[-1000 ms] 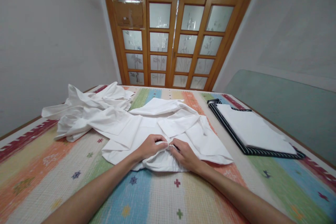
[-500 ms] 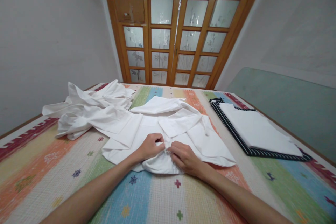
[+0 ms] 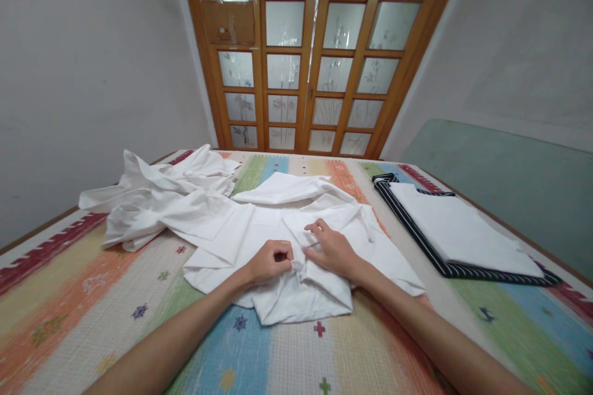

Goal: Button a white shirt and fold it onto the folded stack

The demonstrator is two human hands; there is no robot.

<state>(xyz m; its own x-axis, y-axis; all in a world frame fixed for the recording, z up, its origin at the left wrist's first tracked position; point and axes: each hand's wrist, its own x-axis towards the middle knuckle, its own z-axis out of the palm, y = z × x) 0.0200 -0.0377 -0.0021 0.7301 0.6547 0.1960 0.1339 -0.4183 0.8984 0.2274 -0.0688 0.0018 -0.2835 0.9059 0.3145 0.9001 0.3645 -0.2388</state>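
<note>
A white shirt (image 3: 266,222) lies spread out in front of me, with overlapping folds and its lower part bunched toward me. My left hand (image 3: 272,262) pinches a gathered bit of the shirt between thumb and curled fingers near the middle. Just to the right, my right hand (image 3: 331,250) rests over the cloth, its thumb and fingers apart and gripping nothing that I can see. Whatever lies under its palm is hidden. Crumpled white cloth (image 3: 162,197) is heaped at the left and touches the shirt's edge.
A colourful striped cloth (image 3: 130,339) covers the surface beneath. At the right lies a folded white piece (image 3: 472,231) on black-and-white striped fabric (image 3: 419,253). A pale green panel (image 3: 500,166) stands along the right side. Wooden doors with glass panes (image 3: 301,74) close off the back.
My right hand has let go of the pinched cloth and moved up and slightly right, its fingers spreading. The shirt's lower edge has shifted toward me. My left hand still pinches.
</note>
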